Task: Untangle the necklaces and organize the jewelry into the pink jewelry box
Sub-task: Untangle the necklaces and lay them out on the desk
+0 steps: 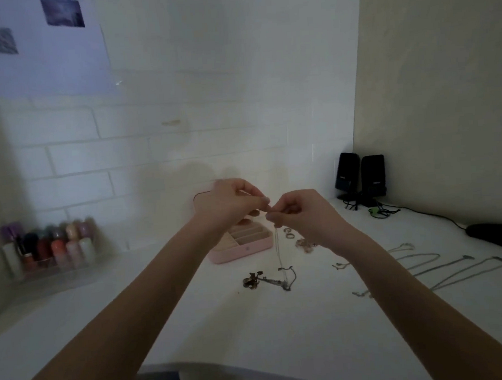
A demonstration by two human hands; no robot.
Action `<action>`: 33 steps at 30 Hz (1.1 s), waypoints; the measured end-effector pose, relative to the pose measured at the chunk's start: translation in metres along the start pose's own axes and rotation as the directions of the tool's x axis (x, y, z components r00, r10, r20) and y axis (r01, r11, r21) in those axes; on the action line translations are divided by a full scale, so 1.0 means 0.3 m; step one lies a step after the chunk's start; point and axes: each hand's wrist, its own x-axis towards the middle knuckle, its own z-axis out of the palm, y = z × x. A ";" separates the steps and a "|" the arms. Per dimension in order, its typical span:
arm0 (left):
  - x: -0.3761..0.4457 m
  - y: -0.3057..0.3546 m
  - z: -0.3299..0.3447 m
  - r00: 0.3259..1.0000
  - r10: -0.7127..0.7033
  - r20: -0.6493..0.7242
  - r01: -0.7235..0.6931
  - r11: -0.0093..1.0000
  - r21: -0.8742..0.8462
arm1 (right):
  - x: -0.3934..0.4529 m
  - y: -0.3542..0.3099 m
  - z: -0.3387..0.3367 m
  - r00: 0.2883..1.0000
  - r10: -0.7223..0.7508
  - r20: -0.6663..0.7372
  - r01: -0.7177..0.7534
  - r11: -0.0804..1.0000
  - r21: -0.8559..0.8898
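both hands raised over white desk [282, 334]. left hand [230, 204] and right hand [301, 211] pinch thin chain [277, 247], hanging to tangled pile [268, 278]. open pink jewelry box [241, 244] just behind.

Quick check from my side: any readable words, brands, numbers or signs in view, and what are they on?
None can be read.
Pink jewelry box: small pale emblem on the front, too blurred to read.
Black speakers: faint marks on the fronts, too small to read.
Bottles at left: labels blurred.
Wall pictures: no legible text.
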 end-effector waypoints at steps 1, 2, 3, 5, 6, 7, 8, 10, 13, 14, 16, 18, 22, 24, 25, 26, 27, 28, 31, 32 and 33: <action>-0.010 -0.005 -0.007 0.997 0.055 -0.046 -0.054 0.998 0.037 | -0.009 -0.014 -0.012 1.000 0.002 -0.021 -0.001 1.000 0.026; -0.021 -0.013 -0.014 0.994 0.097 -0.053 -0.094 0.994 0.049 | -0.018 -0.028 -0.025 0.999 0.005 -0.034 -0.002 0.997 0.076; -0.037 -0.019 -0.013 0.993 0.114 -0.003 -0.114 0.993 0.037 | -0.029 -0.040 -0.041 0.999 0.006 -0.042 0.000 0.990 0.140; -0.074 -0.044 0.013 0.975 0.087 0.206 -0.090 0.996 0.006 | -0.051 -0.056 -0.075 0.999 0.010 -0.047 0.004 0.960 0.280; -0.097 -0.057 0.043 0.949 0.065 0.309 -0.068 0.998 -0.001 | -0.064 -0.059 -0.093 0.999 0.022 -0.047 -0.004 0.936 0.352; -0.121 -0.071 0.078 0.922 0.056 0.383 -0.050 0.998 -0.025 | -0.076 -0.059 -0.113 0.998 0.043 -0.047 -0.019 0.907 0.421; -0.144 -0.084 0.117 0.905 0.064 0.421 -0.032 0.996 -0.082 | -0.089 -0.053 -0.135 0.996 0.068 -0.051 -0.035 0.873 0.486; -0.178 -0.104 0.189 0.909 0.079 0.409 0.011 0.977 -0.215 | -0.118 -0.025 -0.192 0.987 0.134 -0.088 -0.060 0.819 0.571; -0.190 -0.134 0.265 0.915 0.081 0.396 0.017 0.971 -0.239 | -0.182 0.054 -0.303 0.953 0.258 -0.159 -0.138 0.836 0.531; -0.191 -0.141 0.284 0.909 0.097 0.404 -0.012 0.978 -0.208 | -0.211 0.087 -0.343 0.937 0.303 -0.171 -0.195 0.864 0.464; -0.191 -0.146 0.334 0.895 0.142 0.424 -0.094 0.987 -0.134 | -0.269 0.157 -0.421 0.907 0.379 -0.183 -0.306 0.892 0.333; -0.191 -0.143 0.398 0.885 0.167 0.434 -0.150 0.986 -0.074 | -0.322 0.226 -0.494 0.881 0.438 -0.178 -0.377 0.878 0.296; -0.184 -0.133 0.553 0.867 0.213 0.450 -0.236 0.972 -0.007 | -0.404 0.372 -0.620 0.813 0.558 -0.168 -0.502 0.817 0.285; -0.174 -0.135 0.637 0.855 0.249 0.454 -0.283 0.959 0.008 | -0.432 0.443 -0.668 0.758 0.623 -0.193 -0.564 0.775 0.286; -0.168 -0.137 0.678 0.848 0.278 0.451 -0.316 0.949 0.010 | -0.445 0.478 -0.688 0.723 0.660 -0.204 -0.591 0.744 0.312; -0.162 -0.139 0.718 0.840 0.310 0.446 -0.351 0.936 0.010 | -0.457 0.509 -0.705 0.683 0.697 -0.218 -0.609 0.708 0.357; -0.157 -0.139 0.755 0.831 0.337 0.444 -0.379 0.925 0.007 | -0.467 0.539 -0.720 0.646 0.727 -0.235 -0.617 0.678 0.400; -0.152 -0.139 0.790 0.823 0.352 0.445 -0.395 0.919 0.004 | -0.477 0.566 -0.734 0.617 0.744 -0.258 -0.621 0.661 0.421; -0.138 -0.134 0.879 0.818 0.352 0.455 -0.397 0.918 0.005 | -0.497 0.640 -0.765 0.566 0.750 -0.342 -0.650 0.661 0.375; -0.132 -0.130 0.903 0.818 0.348 0.458 -0.396 0.918 0.009 | -0.499 0.662 -0.773 0.551 0.748 -0.370 -0.648 0.663 0.375; -0.126 -0.126 0.923 0.815 0.349 0.463 -0.403 0.915 0.018 | -0.497 0.683 -0.782 0.535 0.744 -0.399 -0.639 0.666 0.384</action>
